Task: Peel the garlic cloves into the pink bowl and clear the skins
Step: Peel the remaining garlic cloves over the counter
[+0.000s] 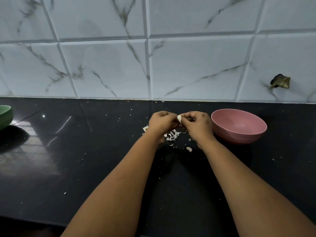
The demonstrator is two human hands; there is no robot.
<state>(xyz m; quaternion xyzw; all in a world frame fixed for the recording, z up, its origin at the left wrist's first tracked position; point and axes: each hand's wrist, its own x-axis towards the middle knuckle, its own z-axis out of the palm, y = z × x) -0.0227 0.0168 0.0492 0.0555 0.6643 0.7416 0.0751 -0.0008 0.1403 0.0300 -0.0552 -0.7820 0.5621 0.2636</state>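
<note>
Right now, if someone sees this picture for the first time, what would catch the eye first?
First, the two hands meeting over the middle of the black counter: the left hand and the right hand together pinch a pale garlic clove. Just below them lies a scatter of white skins. Beside the right hand stands the pink bowl, its visible inside bare, and a green bowl peeks in at the far left edge.

Two bare forearms are seen, entering from 6 o'clock, with no sleeves, and the left hand (pixel 161 123) and right hand (pixel 196 124) are ungloved.
</note>
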